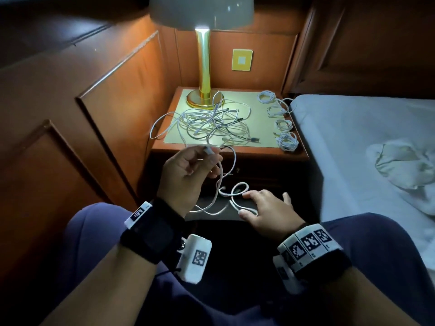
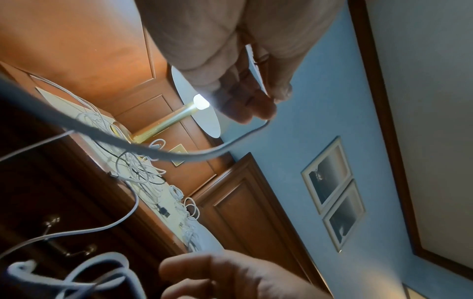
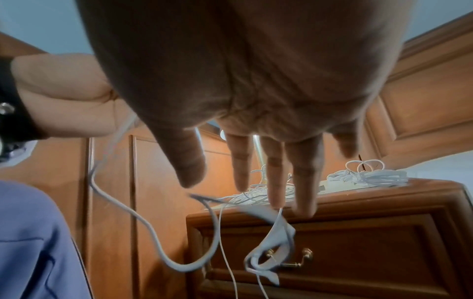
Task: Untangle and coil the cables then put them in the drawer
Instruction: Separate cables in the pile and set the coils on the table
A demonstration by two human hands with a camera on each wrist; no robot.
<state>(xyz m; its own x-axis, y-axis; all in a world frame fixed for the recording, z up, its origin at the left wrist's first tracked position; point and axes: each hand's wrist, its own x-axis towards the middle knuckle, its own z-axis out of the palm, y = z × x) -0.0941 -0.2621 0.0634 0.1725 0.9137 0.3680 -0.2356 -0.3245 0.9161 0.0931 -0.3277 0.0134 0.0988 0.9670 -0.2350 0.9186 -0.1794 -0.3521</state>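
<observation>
My left hand (image 1: 211, 158) is raised in front of the nightstand and pinches the plug end of a white cable (image 1: 221, 182). That cable hangs down in loose loops to my right hand (image 1: 249, 205). The right hand is lower, fingers spread and straight, with its fingertips touching the loops. In the right wrist view the cable (image 3: 153, 228) dangles below the straight fingers (image 3: 276, 182). A tangle of white cables (image 1: 211, 123) lies on the nightstand top. Several coiled cables (image 1: 286, 140) line its right side. The drawer (image 3: 358, 252) is closed, and its brass handle (image 3: 289, 261) shows.
A lit brass lamp (image 1: 203, 67) stands at the back of the nightstand (image 1: 301, 154). Wood panelling (image 1: 94, 114) runs along the left side. A bed (image 1: 364, 128) with a crumpled cloth (image 1: 404, 165) is close on the right. My knees in blue trousers (image 1: 94, 231) frame the bottom.
</observation>
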